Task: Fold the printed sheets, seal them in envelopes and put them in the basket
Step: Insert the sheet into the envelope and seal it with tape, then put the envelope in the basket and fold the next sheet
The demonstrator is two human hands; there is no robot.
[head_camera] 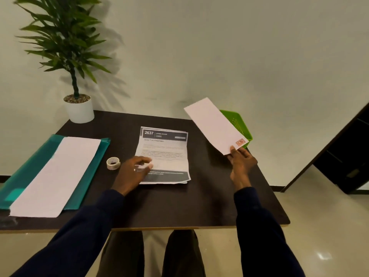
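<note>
One white envelope (215, 125) hangs in the air to the right of the printed sheets (165, 150), held only by its near, stamped end. The right grip (241, 162) is closed on that end with the thumb on top, and the long free end slants up and away. It hides part of the green basket (238, 124), which stands right of and beyond the sheets, near the table (179, 202) edge. The left grip (132, 172) lies on the left edge of the sheets with fingers bent; blur hides whether it pinches the top sheet or only rests there. Left of the sheets sit a roll of tape (113, 162) and a teal folder (36, 166) with long white paper (58, 174) on it, and a potted plant (78, 108) stands beyond them. Dropping the envelope into the basket looks like the step in hand. Held by one end, the envelope may swing or slip and land short of the basket. The basket looks light, so a clumsy push could shove it off the table. The flap is out of sight; if poorly sealed, the folded sheet may slide out. The left fingers may also drag several sheets together.
</note>
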